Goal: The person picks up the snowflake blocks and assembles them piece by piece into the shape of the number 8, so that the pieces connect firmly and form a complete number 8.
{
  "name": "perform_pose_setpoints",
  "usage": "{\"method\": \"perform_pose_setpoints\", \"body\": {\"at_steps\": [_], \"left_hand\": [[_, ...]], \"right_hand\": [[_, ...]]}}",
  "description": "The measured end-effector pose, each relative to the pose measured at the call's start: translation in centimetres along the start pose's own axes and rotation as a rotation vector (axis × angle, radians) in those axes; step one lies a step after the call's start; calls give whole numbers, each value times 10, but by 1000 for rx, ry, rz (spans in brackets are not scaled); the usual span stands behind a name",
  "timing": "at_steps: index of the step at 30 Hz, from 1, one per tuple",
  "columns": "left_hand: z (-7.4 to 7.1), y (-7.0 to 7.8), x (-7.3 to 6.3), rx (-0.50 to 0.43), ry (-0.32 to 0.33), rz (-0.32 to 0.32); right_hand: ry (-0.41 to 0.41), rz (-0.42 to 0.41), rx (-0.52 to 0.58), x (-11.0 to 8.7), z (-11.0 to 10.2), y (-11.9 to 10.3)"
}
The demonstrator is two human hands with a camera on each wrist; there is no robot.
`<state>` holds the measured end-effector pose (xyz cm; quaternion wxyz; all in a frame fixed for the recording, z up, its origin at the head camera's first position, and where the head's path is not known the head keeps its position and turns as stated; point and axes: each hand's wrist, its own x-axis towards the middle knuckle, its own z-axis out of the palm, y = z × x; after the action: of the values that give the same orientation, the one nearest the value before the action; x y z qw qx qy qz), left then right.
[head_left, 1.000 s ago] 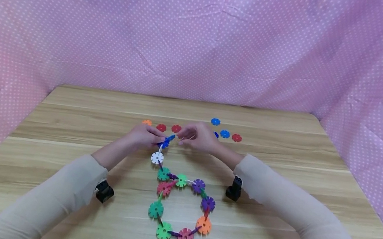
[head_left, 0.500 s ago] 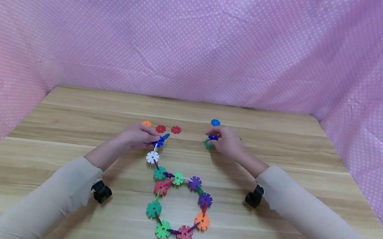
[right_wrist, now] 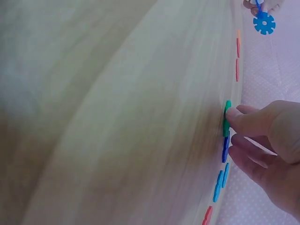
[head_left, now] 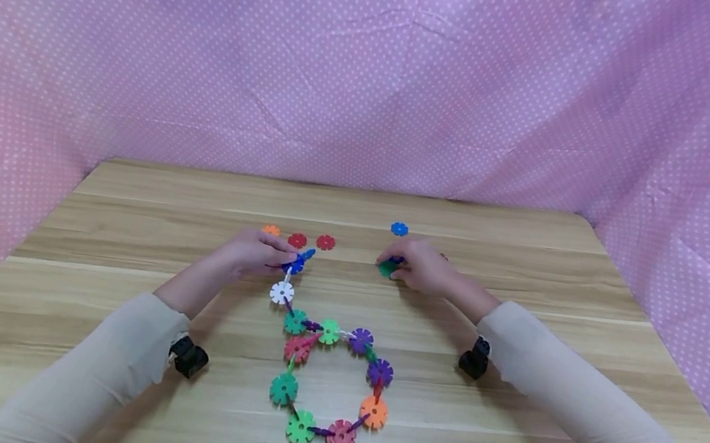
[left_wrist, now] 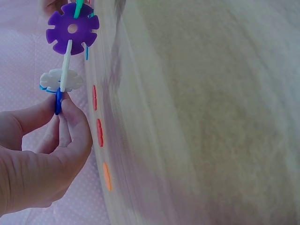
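Notched plastic discs slotted together form a chain, with a white disc leading down to a closed ring that includes an orange disc. My left hand pinches the dark blue disc at the chain's upper end, between thumb and fingers. A lighter blue disc sticks out beyond it. My right hand is low over the table, thumb and index finger pinching a green disc. Beside that lies a loose dark blue disc, partly hidden by the hand in the head view.
Behind the left hand lie an orange disc and two red discs. A blue disc lies beyond the right hand. Another blue disc and a red disc show in the right wrist view. Pink dotted cloth surrounds the wooden table.
My right hand has left the chain's end and moved right to the loose discs, its fingers coming down on the green disc. My left hand and the chain have shifted slightly left.
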<state>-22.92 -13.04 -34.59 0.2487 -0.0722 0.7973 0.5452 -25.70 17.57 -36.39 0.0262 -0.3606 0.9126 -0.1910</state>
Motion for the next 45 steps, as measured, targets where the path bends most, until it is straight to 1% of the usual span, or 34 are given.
{"method": "perform_pose_setpoints", "body": {"at_steps": [7,13,16,20,28,33,36,40,45], "left_hand": [[0,2,-3,-39,-24,22],[1,3,-3,-65,-31,22],[2,4,-4,-71,-34,31],[4,6,-6,-72,-19,40],[9,8,-7,-72,3,66],[10,7,-6,-74,-7,84],[10,7,-5,-69,-13,85],[11,8,-4,-65,-14,79],[11,8,-3,-53,-19,78]], "right_hand": [[-5,21,12,4,-1,-2],[-1,53,105,9,-2,-7],[9,46,135,11,-1,-10],[30,40,170,16,-1,-17],[85,114,318,29,3,-31],[100,146,374,38,5,-40],[98,180,439,42,5,-45],[102,247,589,49,6,-51],[134,347,756,55,6,-57]]}}
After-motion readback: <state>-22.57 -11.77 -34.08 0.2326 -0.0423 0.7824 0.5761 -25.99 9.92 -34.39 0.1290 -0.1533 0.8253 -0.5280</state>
